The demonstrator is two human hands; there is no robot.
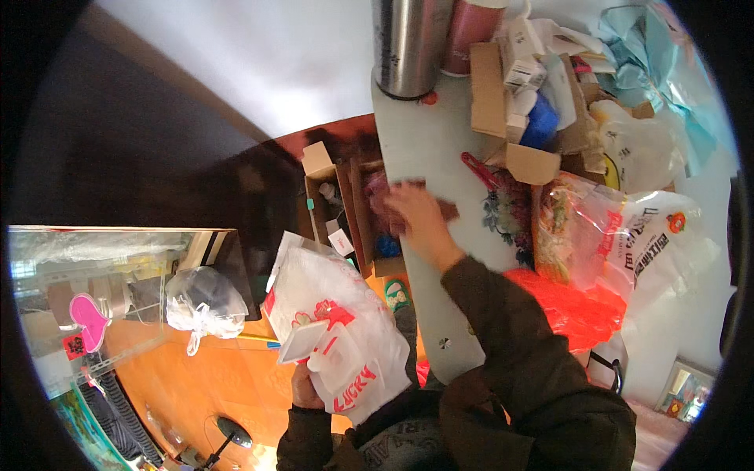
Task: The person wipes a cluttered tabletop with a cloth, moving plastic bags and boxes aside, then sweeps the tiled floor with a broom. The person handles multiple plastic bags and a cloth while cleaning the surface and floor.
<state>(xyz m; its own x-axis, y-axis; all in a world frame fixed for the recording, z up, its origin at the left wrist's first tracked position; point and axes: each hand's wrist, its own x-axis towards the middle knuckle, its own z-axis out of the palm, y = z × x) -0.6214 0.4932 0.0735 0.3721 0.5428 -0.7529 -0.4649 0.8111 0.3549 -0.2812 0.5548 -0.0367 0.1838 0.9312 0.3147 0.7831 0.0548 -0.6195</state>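
My left hand (306,389) grips a white plastic bag (377,329) with red print, low in front of my body. A small white flat item (303,342), perhaps a box or lid, sits against the bag just above my fingers. My right hand (421,221) is blurred and reaches over an open cardboard box (364,229) beside the table's edge. Dark pinkish plastic (380,203) and something blue (387,245) lie inside that box. The right fingertips are over the pinkish plastic; whether they grip it I cannot tell.
A second box (321,200) with small items adjoins on the left. On the table (412,141) stand a steel flask (406,53), a pink container (471,35) and a filled carton (488,88). Plastic bags (642,235) cover its right side. A tied bag (206,303) hangs left.
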